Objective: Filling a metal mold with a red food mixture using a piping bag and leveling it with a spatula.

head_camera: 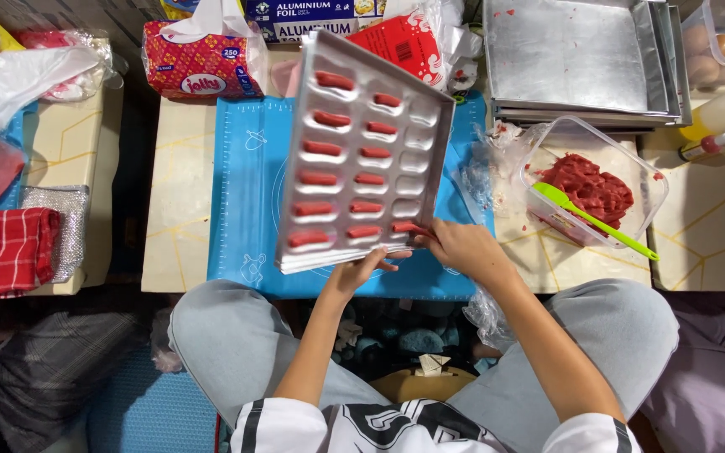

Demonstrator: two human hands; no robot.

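Head view: a silver metal baking tray with oblong moulds (362, 151), most filled with red dough, is tilted above the blue silicone mat (245, 176); the left hand (367, 267) supports its near edge from beneath, fingers closed on the rim; the right hand (455, 245) presses dough at the near right mould, apparently pinching it; the tray looks rigid and light, best held by its rims; the dough appears soft, sticky; a clear tub of red dough with green spatula (593, 191) lies right.
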